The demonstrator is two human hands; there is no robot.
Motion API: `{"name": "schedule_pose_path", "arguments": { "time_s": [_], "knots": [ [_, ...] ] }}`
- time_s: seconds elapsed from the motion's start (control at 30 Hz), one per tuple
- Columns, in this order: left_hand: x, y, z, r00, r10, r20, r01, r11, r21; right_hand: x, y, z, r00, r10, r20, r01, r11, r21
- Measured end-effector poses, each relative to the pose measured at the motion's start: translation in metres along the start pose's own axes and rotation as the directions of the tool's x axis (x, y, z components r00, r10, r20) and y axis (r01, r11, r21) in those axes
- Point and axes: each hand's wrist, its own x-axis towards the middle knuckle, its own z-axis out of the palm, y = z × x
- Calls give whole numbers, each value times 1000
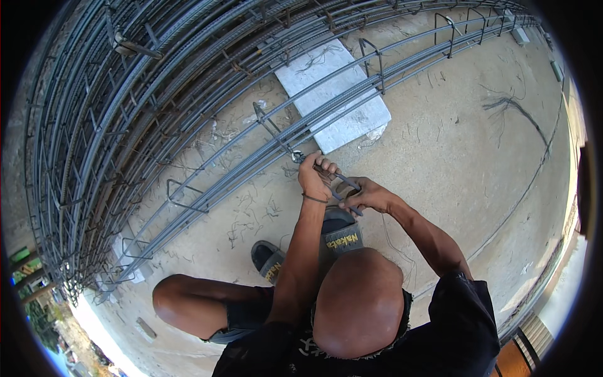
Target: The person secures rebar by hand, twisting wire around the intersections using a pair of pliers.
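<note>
Before the crouching person lies a long cage of ribbed steel rebar (330, 104) with bent stirrups (268, 123) along it. Both hands are just below its nearest bar. My left hand (318, 176) is closed around the front part of hand pliers, probably tying nippers, beside a stirrup corner. My right hand (367, 194) grips the dark handles of the pliers (348, 181), which are spread apart. The jaws and any wire in them are too small and partly hidden to make out. A pale, ring-like bit (297, 156) shows at the stirrup corner.
A large stack of rebar cages (155, 94) fills the upper left. A pale slab (348, 127) lies under the near cage, and another pale block (134, 254) supports its left end. Cut wire scraps (254, 217) and a bundle of tie wire (518, 108) lie on the concrete floor.
</note>
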Motion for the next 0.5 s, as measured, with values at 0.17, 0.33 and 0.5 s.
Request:
{"name": "schedule_pose_path", "arguments": {
  "time_s": [0.17,0.33,0.5],
  "knots": [
    [-4,-1,20,990,38,-134,-56,989,-135,-20,-13,37,623,-735,-267,-308,83,-948],
    [-6,0,34,984,81,-161,-109,979,-174,-6,-30,10,774,-533,-343,-242,251,-937],
    [-32,10,17,1000,-11,24,7,988,152,14,-46,-36,827,-545,-138,-119,71,-990]
  ]
}}
